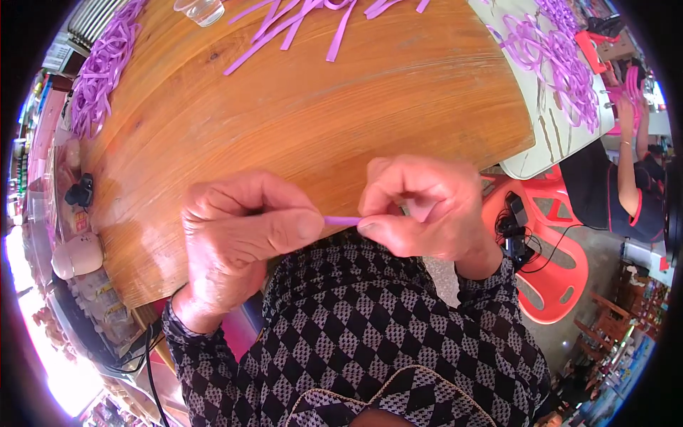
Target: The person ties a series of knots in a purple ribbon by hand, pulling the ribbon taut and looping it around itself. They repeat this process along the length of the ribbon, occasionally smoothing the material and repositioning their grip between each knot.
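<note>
A short length of purple ribbon (341,220) is stretched level between my two hands, above the near edge of the wooden table (320,107). My left hand (249,220) pinches one end between thumb and forefinger. The other end is pinched by my right hand (427,206), its thumb and forefinger forming a loop. What part of the ribbon lies inside the fingers is hidden. Several cut purple strips (299,25) lie at the far side of the table.
Heaps of purple ribbon lie at the left edge (107,71) and on a white table (519,78) at right. A clear cup (201,10) stands far left. A red stool (548,263) holds black devices (514,231). Another person (626,171) works at right.
</note>
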A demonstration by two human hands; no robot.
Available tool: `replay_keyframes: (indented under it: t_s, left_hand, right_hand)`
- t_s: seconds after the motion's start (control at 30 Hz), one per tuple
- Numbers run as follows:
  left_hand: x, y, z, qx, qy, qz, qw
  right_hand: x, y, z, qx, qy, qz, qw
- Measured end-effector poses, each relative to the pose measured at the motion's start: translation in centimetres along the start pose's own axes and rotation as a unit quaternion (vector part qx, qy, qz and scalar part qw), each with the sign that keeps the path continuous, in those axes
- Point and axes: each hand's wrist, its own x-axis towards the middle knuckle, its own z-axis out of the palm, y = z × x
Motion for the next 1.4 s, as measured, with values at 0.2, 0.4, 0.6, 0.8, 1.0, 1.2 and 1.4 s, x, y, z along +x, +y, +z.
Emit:
replay_keyframes:
  t_s: [0.2,0.4,0.6,0.8,1.0,1.2,1.4]
  left_hand:
    - [0.5,3.5,-2.5,-0.077,0.053,0.169,0.981]
    - [0.2,2.8,-0.3,-0.044,0.041,0.095,0.994]
    - [0.9,2.2,-0.1,-0.017,0.052,0.072,0.996]
    - [2.4,1.0,-2.0,0.074,-0.067,-0.020,0.995]
    - [3.1,-0.1,-1.9,-0.205,-0.100,-0.039,0.973]
    - [3.1,-1.3,0.0,-0.056,-0.025,-0.028,0.998]
    - [2.9,-1.7,0.8,0.011,-0.080,-0.043,0.996]
  right_hand:
    - [0.7,-1.4,-3.2,0.090,0.078,-0.146,0.982]
    - [2.7,-1.7,-1.1,0.008,0.129,-0.164,0.978]
    - [2.0,-2.0,-0.1,0.004,0.027,-0.029,0.999]
    - [2.9,-0.1,-1.2,-0.097,0.159,-0.107,0.977]
    - [3.4,2.5,-0.9,-0.465,0.075,-0.368,0.802]
    - [3.0,1.7,0.5,-0.518,0.082,-0.429,0.735]
    - [3.0,2.1,0.0,-0.371,0.110,-0.329,0.861]
